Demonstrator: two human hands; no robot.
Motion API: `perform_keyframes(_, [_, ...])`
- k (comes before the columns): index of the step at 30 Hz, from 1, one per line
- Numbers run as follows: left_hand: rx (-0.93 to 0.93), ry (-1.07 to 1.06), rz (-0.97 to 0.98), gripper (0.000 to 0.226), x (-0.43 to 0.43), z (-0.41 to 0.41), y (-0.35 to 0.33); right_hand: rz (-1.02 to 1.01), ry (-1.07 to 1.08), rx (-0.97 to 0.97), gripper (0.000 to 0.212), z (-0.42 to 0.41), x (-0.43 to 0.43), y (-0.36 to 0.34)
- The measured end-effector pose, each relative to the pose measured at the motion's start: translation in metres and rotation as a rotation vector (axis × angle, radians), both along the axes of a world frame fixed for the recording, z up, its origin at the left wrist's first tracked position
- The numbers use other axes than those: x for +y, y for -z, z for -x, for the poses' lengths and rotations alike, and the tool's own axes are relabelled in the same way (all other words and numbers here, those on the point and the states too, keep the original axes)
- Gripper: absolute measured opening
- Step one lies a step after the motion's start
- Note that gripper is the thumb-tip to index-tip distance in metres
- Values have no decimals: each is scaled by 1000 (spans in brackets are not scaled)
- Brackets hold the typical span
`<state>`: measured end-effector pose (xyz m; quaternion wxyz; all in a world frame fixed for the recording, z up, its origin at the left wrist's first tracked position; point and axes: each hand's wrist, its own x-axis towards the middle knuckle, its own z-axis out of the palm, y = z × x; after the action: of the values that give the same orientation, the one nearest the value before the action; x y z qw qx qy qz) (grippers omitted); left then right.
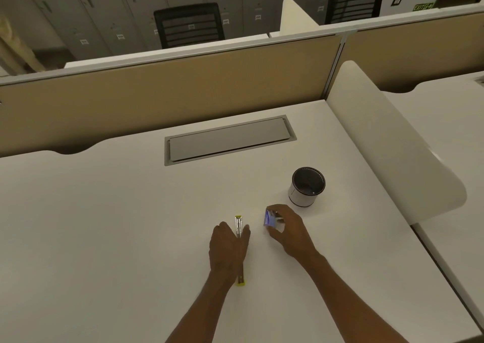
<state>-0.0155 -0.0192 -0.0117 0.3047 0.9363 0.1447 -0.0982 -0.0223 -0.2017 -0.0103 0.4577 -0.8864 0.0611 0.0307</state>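
A yellow pen with a silver cap [238, 225] lies on the white desk [104, 211], pointing away from me. My left hand [229, 248] lies over its middle, fingers round it; the cap end and the yellow tail stick out. To its right, my right hand [289, 231] pinches a small blue and white block [269, 218], perhaps an eraser, between thumb and fingertips just above the desk. A white cylindrical holder with a dark inside [307, 187] stands upright just beyond the right hand.
A grey cable hatch [230, 139] is set flush in the desk further back. A tan partition [167, 88] closes the far edge. A white curved divider [392, 143] bounds the right side. Black chairs and grey lockers stand beyond the partition.
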Motion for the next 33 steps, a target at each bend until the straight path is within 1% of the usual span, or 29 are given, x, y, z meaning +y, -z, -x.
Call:
perform_keyframes(1, [-65,-25,26,47,0,1,-4,-70,17,-7,47,2,1,-4])
perform_keyframes(3, [-251,-23,124,30,-3,4,-14,-182,45,-44,46,7,5,-9])
perform_keyframes(4, [-319,-3,194,23,-5,4,-21,-217,43,-67,45,10,7,-12])
perform_keyframes(5, [-348,13,278,22,-9,3,-28,-241,39,-81,44,14,10,-16])
perform_keyframes(6, [-323,17,372,25,-12,1,-32,-263,37,-85,43,17,13,-20])
perform_keyframes(10, [-59,-26,809,38,-18,-11,-43,-423,60,-95,40,28,27,-31])
perform_keyframes(12, [-7,-54,987,39,-15,-14,-43,-490,108,-121,40,32,32,-36])
perform_keyframes(14, [19,-73,1092,34,-13,-13,-45,-536,157,-153,40,36,32,-39])
perform_keyframes(19, [86,-53,1153,30,-13,-4,-47,-555,242,-221,34,44,32,-41])
perform_keyframes(23, [114,-31,1142,35,-15,1,-53,-455,280,-297,35,52,36,-39])
perform_keyframes(25, [135,-34,1167,35,-14,3,-56,-376,245,-331,35,53,35,-38])
perform_keyframes(27, [147,-81,1187,31,-12,5,-56,-273,117,-362,36,53,30,-36])
perform_keyframes(29, [140,-133,1163,28,-9,7,-54,-237,24,-347,34,53,26,-35])
perform_keyframes(30, [131,-133,1144,26,-8,7,-54,-250,34,-323,31,52,25,-36])
perform_keyframes(33, [124,-73,1084,16,-6,10,-53,-307,182,-222,29,46,24,-42])
